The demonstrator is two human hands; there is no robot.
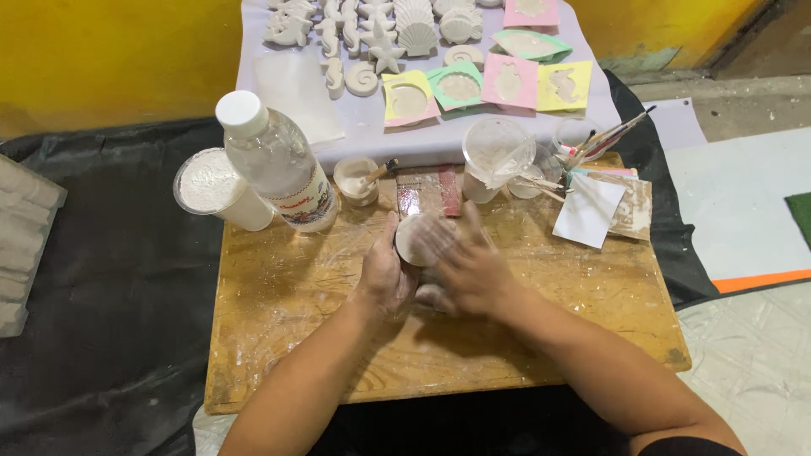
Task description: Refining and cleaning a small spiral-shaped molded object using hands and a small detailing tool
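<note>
A: What lies at the centre of the view?

B: A small round white cast (414, 239), disc-shaped, held just above the wooden board (279, 338) near its far edge. Your left hand (386, 274) cups it from the left, fingers curled and thumb raised along its rim. Your right hand (467, 263) lies flat across its right side, fingers spread and nearly straight; it is blurred, so you cannot tell whether it grips the cast or only presses on it.

A: What stands just beyond the hands?

B: A red-and-white patterned block (429, 191) lies directly behind the cast. To its left is a small cup (355, 181) with a stick in it, then a clear plastic bottle (279, 165) with a white cap, tilted toward you, then a tub of white powder (213, 187). To the block's right stand a clear measuring cup (497, 156) and a jar of brushes (583, 139), with a white paper sheet (589, 211) beside them.

A: And further out?

B: A pale cloth (372, 135) carries white sea-themed figures, among them a starfish (387, 56) and a scallop shell (417, 35), plus 4 coloured moulds (486, 86) in a row: yellow-pink, green, pink, yellow. Black sheeting (110, 279) covers the ground to the left, under a yellow wall (101, 59).
</note>
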